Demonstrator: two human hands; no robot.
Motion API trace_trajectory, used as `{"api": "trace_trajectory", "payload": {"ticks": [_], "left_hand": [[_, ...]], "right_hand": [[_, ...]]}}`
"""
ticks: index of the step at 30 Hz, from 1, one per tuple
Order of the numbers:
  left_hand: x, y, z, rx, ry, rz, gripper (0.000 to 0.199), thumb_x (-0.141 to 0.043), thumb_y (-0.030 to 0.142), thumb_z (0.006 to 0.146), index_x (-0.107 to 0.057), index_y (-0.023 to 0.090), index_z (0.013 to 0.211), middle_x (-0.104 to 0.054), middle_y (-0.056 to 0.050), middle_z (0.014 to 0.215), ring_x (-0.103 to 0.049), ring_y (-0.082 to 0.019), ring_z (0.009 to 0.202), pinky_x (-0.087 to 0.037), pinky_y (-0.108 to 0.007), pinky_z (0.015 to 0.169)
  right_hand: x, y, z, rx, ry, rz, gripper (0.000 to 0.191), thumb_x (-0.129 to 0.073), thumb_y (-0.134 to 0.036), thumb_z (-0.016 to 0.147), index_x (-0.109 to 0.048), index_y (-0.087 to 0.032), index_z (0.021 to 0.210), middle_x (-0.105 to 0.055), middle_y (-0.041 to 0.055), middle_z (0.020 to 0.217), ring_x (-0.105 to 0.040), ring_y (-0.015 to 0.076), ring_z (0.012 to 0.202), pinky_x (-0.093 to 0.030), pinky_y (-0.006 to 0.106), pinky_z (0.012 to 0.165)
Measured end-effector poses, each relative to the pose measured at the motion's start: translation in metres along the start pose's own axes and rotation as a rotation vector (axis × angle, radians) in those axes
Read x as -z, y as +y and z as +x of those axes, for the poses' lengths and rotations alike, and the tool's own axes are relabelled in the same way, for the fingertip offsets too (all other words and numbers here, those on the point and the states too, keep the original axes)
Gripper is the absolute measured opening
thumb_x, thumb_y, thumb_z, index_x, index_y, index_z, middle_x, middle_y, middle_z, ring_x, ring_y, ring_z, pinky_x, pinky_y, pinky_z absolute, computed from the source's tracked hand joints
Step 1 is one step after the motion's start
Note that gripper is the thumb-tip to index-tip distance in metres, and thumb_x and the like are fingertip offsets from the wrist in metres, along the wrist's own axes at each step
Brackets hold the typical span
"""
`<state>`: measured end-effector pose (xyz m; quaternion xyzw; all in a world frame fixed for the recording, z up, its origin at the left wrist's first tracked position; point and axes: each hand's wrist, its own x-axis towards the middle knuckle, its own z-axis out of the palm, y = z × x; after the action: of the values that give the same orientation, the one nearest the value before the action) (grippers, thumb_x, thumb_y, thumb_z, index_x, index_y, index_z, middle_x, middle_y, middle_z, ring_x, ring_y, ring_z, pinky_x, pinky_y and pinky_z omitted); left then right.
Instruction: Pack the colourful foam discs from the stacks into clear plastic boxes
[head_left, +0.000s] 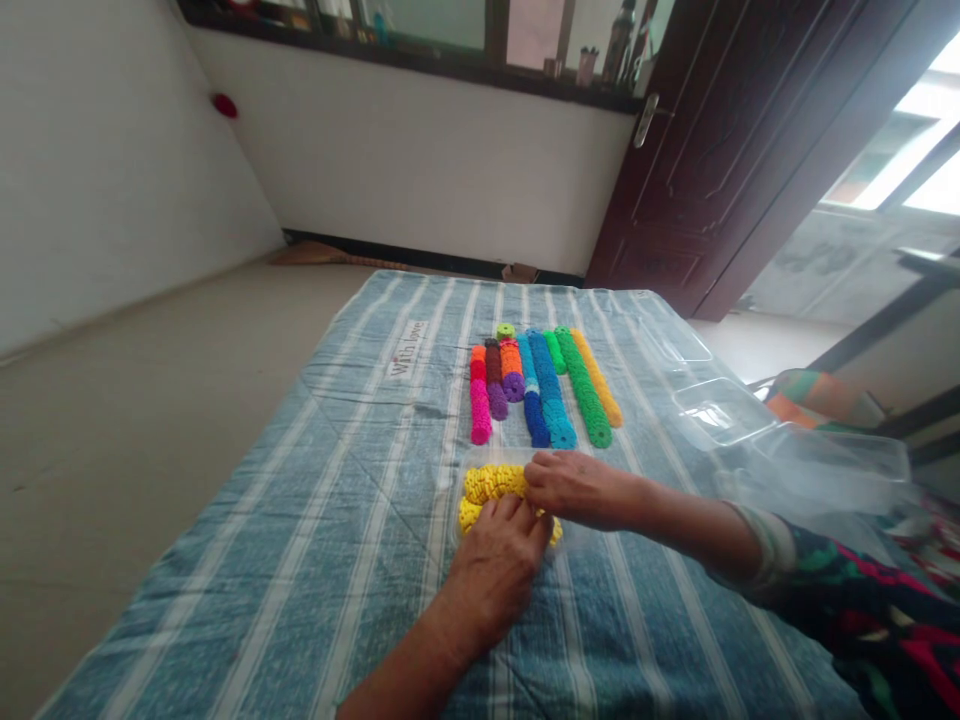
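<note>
Two rows of stacked yellow discs (491,484) with bumpy edges lie side by side in a clear plastic box (474,458). From the near side, my left hand (499,562) reaches in with its fingers curled over the nearer row. My right hand (576,488) comes from the right, its fingers closed round the right end of the farther row. Both hands hide part of the discs and the box's right side. Just beyond the box lie stacked rows of similar discs in pink (481,410), blue (551,385), green (583,385), orange (511,358) and other colours.
A blue striped cloth (300,520) covers the table. Clear plastic boxes (724,412) stand along its right edge. A "With love" print (407,350) shows at the back left. Beyond are a white wall (420,150) and a dark red door (697,150).
</note>
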<state>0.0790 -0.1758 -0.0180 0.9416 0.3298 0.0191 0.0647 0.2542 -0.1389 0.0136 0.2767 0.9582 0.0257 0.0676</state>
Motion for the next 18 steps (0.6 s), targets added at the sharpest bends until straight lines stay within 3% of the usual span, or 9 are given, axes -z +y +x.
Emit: {"api": "trace_trajectory", "payload": {"ticks": [10,14,18], "left_hand": [[-0.003,0.0,0.0,-0.015,0.028,0.018,0.034,-0.047,0.011,0.09,-0.057,0.016,0.122,-0.064,-0.01,0.116,-0.054,-0.028,0.105,-0.048,-0.045,0.091],[0.001,0.001,0.0,-0.02,0.032,-0.001,0.031,-0.045,0.011,0.091,-0.058,0.015,0.119,-0.063,-0.011,0.117,-0.054,-0.029,0.108,-0.048,-0.046,0.093],[0.003,0.002,0.0,-0.006,0.014,-0.009,0.028,-0.044,0.011,0.092,-0.06,0.014,0.115,-0.063,-0.01,0.118,-0.055,-0.028,0.109,-0.047,-0.045,0.094]], "right_hand": [[-0.004,0.002,-0.004,0.043,0.205,0.055,0.019,-0.041,-0.018,0.1,-0.059,-0.014,0.095,-0.055,0.0058,0.092,-0.044,0.0177,0.088,-0.038,0.029,0.07],[-0.008,0.0,-0.007,-0.026,0.253,0.013,0.017,-0.04,-0.017,0.1,-0.056,-0.014,0.103,-0.054,0.0074,0.096,-0.045,0.0179,0.088,-0.037,0.029,0.066],[-0.015,-0.002,-0.009,-0.173,0.238,-0.057,0.015,-0.041,-0.014,0.097,-0.057,-0.015,0.096,-0.054,0.0053,0.087,-0.044,0.0162,0.073,-0.028,0.03,0.057]]}}
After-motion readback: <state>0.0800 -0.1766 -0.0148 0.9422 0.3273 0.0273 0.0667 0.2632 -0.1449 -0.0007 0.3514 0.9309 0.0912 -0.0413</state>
